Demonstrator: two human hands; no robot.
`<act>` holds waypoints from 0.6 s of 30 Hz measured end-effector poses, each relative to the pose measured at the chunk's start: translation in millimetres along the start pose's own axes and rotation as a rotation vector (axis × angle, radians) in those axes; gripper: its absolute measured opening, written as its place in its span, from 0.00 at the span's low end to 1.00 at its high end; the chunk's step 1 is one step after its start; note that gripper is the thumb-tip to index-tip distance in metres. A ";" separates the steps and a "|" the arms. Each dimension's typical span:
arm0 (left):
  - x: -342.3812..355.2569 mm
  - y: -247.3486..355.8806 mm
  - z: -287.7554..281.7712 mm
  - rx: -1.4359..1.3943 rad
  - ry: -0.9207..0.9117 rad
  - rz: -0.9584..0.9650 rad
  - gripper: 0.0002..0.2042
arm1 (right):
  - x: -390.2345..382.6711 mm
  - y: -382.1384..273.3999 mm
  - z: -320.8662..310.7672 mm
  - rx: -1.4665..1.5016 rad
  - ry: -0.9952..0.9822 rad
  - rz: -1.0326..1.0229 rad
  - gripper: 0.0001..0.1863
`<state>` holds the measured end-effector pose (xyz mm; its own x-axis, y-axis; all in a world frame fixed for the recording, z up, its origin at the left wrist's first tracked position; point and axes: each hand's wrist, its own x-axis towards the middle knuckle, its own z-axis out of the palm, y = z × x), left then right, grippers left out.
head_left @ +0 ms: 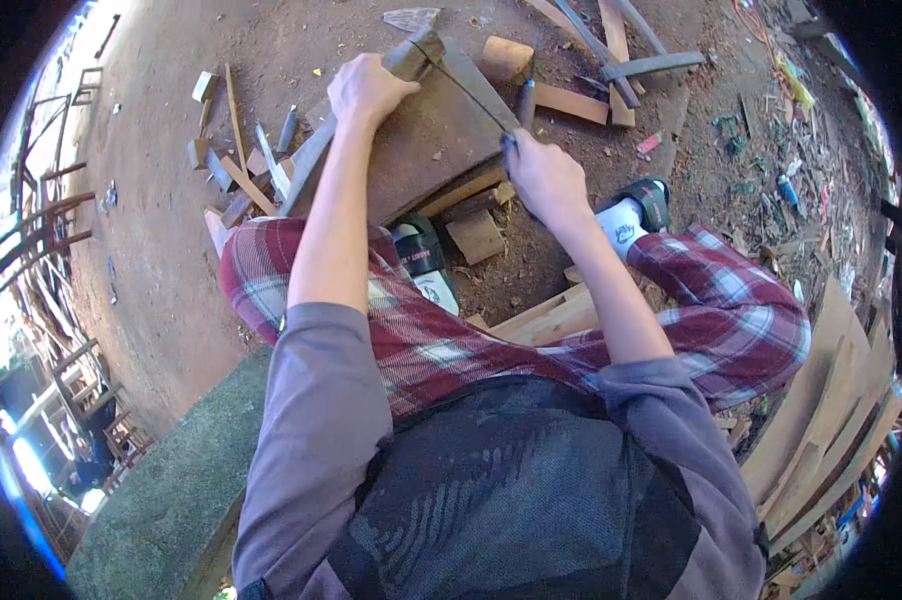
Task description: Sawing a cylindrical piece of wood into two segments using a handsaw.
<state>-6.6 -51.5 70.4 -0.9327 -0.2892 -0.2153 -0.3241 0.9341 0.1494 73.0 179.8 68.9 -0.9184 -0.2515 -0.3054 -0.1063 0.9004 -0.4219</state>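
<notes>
My left hand (pixel 368 92) is closed over a long narrow wooden piece (pixel 407 62), near its far end. That piece slants along the left edge of a low wooden block (pixel 441 145) in front of me. Wrapped round the near end of a long thin dark tool (pixel 471 92) is my right hand (pixel 549 178). The tool runs up and left from my fist, and its far end meets the wooden piece just right of my left hand. Whether it is a saw or a file, I cannot tell.
Wood offcuts (pixel 256 187) lie left of the block. Beyond its right side are a cut wooden chunk (pixel 506 58) and a hammer-like tool (pixel 654 66). My sandalled feet (pixel 643 208) flank the block's near side. Curved planks (pixel 821 420) lean at right; a grey-green slab (pixel 186 470) is at left.
</notes>
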 end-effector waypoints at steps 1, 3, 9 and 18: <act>2.1 -1.7 -2.0 0.008 -0.004 0.009 0.27 | -10.6 3.7 -5.1 -0.015 -0.042 0.021 0.17; 7.4 -2.0 -4.5 0.012 -0.024 0.113 0.29 | -16.1 0.0 -8.8 0.002 -0.033 0.042 0.15; 14.0 -2.1 5.4 -0.011 -0.016 0.153 0.28 | 60.8 -27.2 22.1 0.070 0.101 -0.091 0.14; 24.0 -16.8 -6.2 -0.083 -0.135 0.231 0.29 | 48.7 -37.5 14.8 0.124 0.088 -0.030 0.15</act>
<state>-24.5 -75.4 68.7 -0.9558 -0.0346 -0.2921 -0.1222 0.9501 0.2870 37.8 128.6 57.2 -0.9460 -0.2404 -0.2173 -0.0911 0.8408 -0.5336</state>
